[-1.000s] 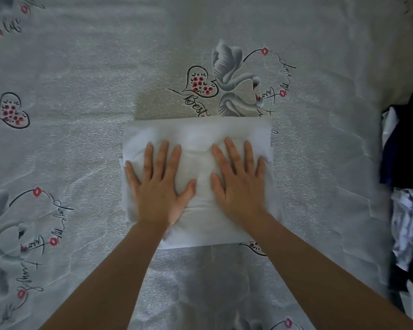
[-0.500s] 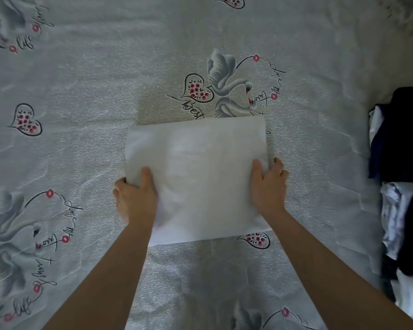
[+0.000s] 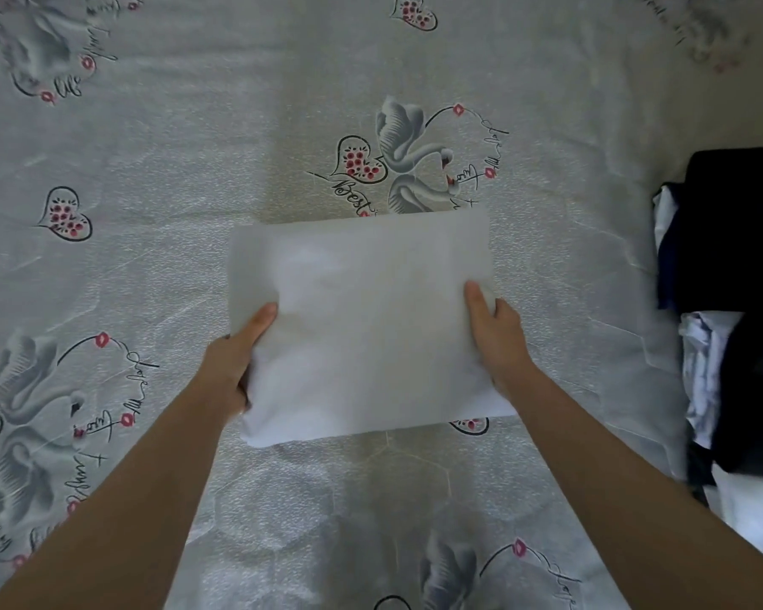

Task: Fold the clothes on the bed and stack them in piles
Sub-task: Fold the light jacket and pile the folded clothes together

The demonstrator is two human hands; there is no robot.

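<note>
Folded white garment [image 3: 366, 323] sits mid-bed, both hands clamped on its side edges: left hand [image 3: 234, 363] at 9 o'clock, right hand [image 3: 498, 341] at 3 o'clock, thumbs on top, fingers tucked under I think. Risk from here, as I see it: lifting by the edges lets the middle sag and the fold fall open. The pile of dark and pale clothes [image 3: 732, 310] waits at 3 o'clock by the edge. The bedsheet [image 3: 150, 257] print reads "Best" beside the swans; the rest of the script is too loopy to read.
</note>
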